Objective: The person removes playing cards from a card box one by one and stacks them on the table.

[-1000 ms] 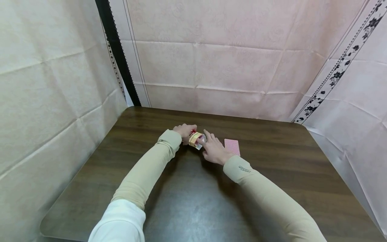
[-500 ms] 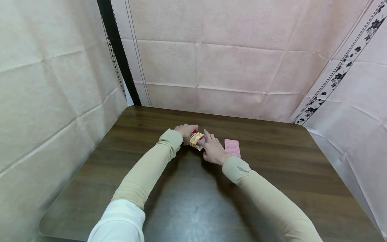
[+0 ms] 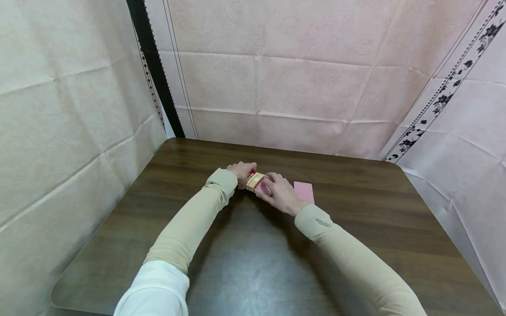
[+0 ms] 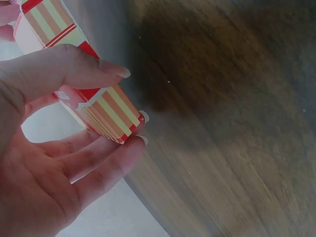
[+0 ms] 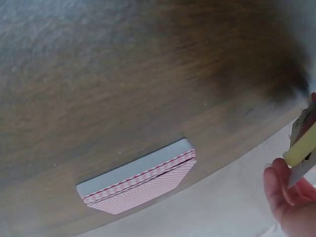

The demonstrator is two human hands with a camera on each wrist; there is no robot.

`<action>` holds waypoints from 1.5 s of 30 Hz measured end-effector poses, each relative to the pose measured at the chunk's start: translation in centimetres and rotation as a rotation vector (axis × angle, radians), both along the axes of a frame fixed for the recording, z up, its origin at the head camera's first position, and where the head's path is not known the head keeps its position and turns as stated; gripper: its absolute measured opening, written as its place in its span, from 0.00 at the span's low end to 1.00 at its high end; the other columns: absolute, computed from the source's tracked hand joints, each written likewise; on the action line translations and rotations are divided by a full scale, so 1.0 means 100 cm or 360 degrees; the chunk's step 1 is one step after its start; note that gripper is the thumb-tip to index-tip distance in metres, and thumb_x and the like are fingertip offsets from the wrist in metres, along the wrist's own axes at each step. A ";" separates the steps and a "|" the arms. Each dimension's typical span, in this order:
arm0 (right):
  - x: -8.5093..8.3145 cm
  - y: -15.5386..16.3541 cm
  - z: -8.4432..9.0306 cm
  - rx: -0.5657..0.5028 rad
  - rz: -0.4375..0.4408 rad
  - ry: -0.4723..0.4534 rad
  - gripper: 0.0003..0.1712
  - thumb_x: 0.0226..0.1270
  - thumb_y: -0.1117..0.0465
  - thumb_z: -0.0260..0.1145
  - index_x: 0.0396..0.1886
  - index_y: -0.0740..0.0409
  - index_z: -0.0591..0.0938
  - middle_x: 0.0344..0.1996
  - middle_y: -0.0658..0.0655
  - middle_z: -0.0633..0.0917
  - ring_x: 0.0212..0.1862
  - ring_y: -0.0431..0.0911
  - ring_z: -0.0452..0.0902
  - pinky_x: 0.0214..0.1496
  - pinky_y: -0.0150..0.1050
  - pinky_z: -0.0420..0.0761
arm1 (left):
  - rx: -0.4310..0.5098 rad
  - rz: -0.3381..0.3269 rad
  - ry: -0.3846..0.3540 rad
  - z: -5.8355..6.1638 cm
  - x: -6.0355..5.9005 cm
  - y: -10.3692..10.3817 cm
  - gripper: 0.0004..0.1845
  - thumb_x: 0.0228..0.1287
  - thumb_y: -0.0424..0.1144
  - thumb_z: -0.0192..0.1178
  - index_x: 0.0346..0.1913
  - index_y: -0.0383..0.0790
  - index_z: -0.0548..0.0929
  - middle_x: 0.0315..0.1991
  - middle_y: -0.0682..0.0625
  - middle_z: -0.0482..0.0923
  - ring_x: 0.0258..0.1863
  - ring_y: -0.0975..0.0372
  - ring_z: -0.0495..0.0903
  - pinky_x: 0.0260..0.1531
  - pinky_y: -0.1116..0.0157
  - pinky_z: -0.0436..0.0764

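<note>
My left hand point(image 3: 240, 171) grips a small card box point(image 3: 254, 180) with red and yellow stripes; in the left wrist view the thumb lies on top of the box point(image 4: 101, 106) and the fingers point(image 4: 103, 165) curl beneath it. My right hand point(image 3: 277, 191) curls over the box's near end, with a pink patch showing under its fingers; I cannot tell whether that is cards. The right wrist view shows only a fingertip point(image 5: 284, 190) under the box's flap point(image 5: 303, 143). A stack of red-backed cards point(image 3: 304, 192) lies flat on the table just right of the right hand.
The dark wooden table point(image 3: 253, 263) has rounded corners and is enclosed by pale pink cloth walls point(image 3: 300, 83) at the back and both sides. The card stack point(image 5: 140, 180) sits close to the table's far edge.
The right hand's index finger was stretched out on the box's end; now its fingers curl over that end. The left hand and the card stack have stayed put.
</note>
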State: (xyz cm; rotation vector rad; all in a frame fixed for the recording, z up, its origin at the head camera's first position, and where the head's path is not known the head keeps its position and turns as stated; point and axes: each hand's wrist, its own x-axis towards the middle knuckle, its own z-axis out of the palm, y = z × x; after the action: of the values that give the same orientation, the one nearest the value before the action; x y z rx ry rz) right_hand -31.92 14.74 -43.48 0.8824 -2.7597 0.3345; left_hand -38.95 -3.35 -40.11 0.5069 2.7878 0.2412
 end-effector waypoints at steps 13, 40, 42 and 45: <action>0.005 0.026 -0.004 0.0150 -0.0091 0.0115 0.26 0.60 0.53 0.63 0.58 0.53 0.72 0.52 0.64 0.75 0.52 0.58 0.73 0.51 0.52 0.73 | 0.0043 0.0106 -0.0003 -0.002 -0.004 -0.014 0.35 0.43 0.25 0.68 0.55 0.50 0.69 0.51 0.44 0.75 0.43 0.51 0.73 0.44 0.54 0.72; 0.004 0.070 -0.020 0.0394 -0.0986 -0.0090 0.32 0.69 0.39 0.49 0.52 0.64 0.73 0.44 0.72 0.80 0.46 0.65 0.76 0.45 0.59 0.74 | 0.0026 0.0135 -0.0020 -0.001 -0.006 -0.019 0.36 0.42 0.25 0.67 0.56 0.51 0.67 0.51 0.44 0.74 0.45 0.51 0.73 0.46 0.54 0.72; 0.004 0.069 -0.020 0.0401 -0.0987 -0.0110 0.32 0.70 0.39 0.49 0.52 0.64 0.72 0.44 0.72 0.80 0.46 0.65 0.75 0.45 0.59 0.73 | 0.0025 0.0136 -0.0026 -0.002 -0.007 -0.019 0.37 0.42 0.25 0.67 0.56 0.51 0.67 0.51 0.44 0.74 0.45 0.51 0.73 0.46 0.54 0.72; 0.003 0.067 -0.020 0.0405 -0.0987 -0.0129 0.32 0.70 0.39 0.48 0.53 0.64 0.72 0.45 0.72 0.79 0.48 0.65 0.75 0.45 0.60 0.73 | 0.0024 0.0134 -0.0030 -0.002 -0.008 -0.020 0.37 0.42 0.24 0.67 0.56 0.52 0.67 0.51 0.44 0.73 0.45 0.51 0.73 0.46 0.54 0.72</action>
State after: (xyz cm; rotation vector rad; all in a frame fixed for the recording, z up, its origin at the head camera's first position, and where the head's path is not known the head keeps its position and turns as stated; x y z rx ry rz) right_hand -31.58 21.47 -45.52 0.0218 -3.0088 -0.0967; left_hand -39.73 -5.31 -40.33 0.3894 2.7938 0.2839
